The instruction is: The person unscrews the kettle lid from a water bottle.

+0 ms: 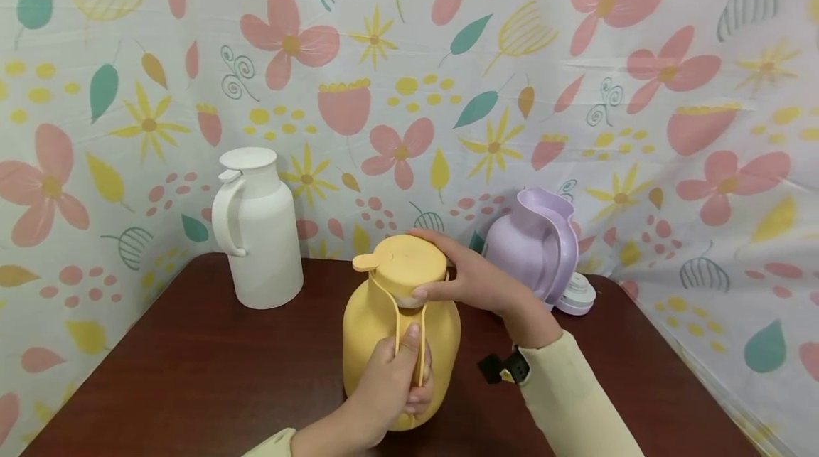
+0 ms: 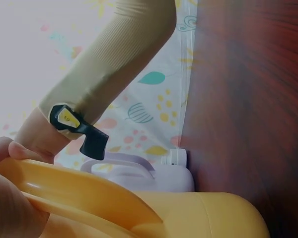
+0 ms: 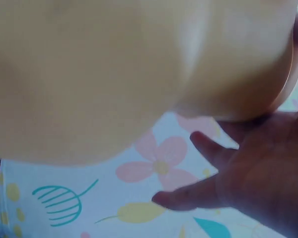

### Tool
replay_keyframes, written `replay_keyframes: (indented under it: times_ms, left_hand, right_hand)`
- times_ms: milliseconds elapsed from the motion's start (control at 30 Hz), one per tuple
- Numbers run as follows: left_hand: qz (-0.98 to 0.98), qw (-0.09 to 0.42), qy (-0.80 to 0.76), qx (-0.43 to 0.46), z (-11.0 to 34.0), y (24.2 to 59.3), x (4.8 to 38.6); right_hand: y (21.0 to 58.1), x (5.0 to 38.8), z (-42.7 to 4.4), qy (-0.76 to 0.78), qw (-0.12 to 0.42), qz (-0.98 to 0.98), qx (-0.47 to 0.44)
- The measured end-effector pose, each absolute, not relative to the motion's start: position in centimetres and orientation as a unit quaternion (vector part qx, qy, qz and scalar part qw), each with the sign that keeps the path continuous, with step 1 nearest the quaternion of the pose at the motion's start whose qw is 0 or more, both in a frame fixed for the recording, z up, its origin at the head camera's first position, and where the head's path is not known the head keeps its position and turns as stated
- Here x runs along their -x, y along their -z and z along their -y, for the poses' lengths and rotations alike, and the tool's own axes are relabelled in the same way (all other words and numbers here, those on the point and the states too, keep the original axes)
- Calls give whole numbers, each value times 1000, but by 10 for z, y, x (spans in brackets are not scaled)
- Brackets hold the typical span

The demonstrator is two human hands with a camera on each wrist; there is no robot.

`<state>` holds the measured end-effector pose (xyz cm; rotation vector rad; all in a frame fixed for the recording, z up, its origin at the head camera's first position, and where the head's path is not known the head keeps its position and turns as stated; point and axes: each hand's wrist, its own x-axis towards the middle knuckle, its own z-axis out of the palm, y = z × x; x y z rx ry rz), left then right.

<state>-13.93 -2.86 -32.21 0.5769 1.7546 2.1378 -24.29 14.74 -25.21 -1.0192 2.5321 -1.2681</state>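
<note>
The yellow jug (image 1: 363, 332) sits upright between my hands, handle (image 2: 89, 191) towards me, with my left hand (image 1: 390, 386) wrapped round that handle low and near, and my right hand (image 1: 483, 283) gripping the lid (image 1: 409, 258) above.

1. Right sleeve (image 1: 576, 396) is a pale creamy, slightly greenish yellow, long and pretty snug down to the wrist
2. Up close there's a patch of fine ribbing (image 2: 114, 49) on it, smoother cloth toward the cuff
3. Left sleeve (image 1: 274, 444) looks the same pale shade, just a sliver showing
4. Black wrist gadget (image 1: 518, 366) sits at the right cuff, chunky black block (image 2: 94, 144) sticking off it
5. Yellow label (image 2: 68, 118) on that, small dark marking, too blurry to read
6. Left hand (image 1: 393, 382) and right hand (image 1: 480, 279) are bare
</note>
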Motion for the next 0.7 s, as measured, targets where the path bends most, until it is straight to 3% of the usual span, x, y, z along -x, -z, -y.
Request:
replay_keyframes:
  times_ms: [700]
  left_hand:
    - [-605, 151, -755, -203, 30, 321, 140]
  right_hand:
    - [209, 302, -159, 282, 288, -794, 454]
